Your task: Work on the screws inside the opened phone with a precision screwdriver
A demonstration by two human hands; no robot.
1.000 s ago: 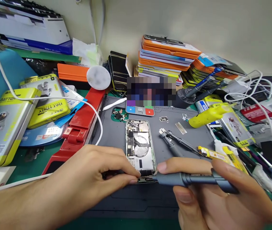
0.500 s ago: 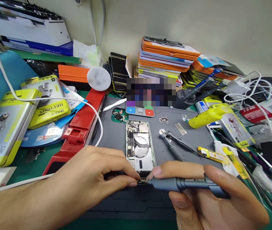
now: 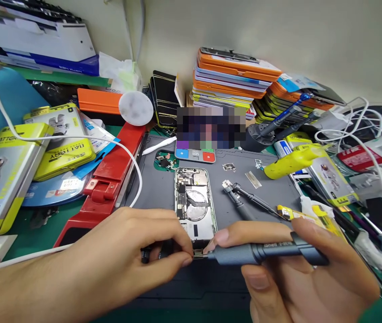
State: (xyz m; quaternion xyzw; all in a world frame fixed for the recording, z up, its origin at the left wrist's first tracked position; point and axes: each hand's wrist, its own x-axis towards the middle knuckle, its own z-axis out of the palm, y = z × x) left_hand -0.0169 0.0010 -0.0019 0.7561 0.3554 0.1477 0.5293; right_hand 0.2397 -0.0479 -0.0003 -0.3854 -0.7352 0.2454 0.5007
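An opened phone (image 3: 194, 204) lies on a grey work mat (image 3: 271, 193), its insides showing. My left hand (image 3: 123, 255) is closed, thumb and forefinger pinching the phone's near end, with a small dark tool partly showing under the fingers. My right hand (image 3: 298, 278) is wrapped round a grey precision screwdriver (image 3: 265, 253) held almost flat. The screwdriver tip rests at the phone's near edge, right beside my left fingertips.
Two dark screwdrivers (image 3: 245, 202) and small loose parts lie on the mat right of the phone. A red tool (image 3: 106, 179) and yellow battery boxes (image 3: 59, 143) are at the left. Stacked orange cases (image 3: 231, 76) stand behind. White cables (image 3: 366, 134) and a yellow bottle (image 3: 292, 163) crowd the right.
The screwdriver tip has crept slightly left along the phone's near edge. My left fingers stay pinched there. The view has shifted a little.
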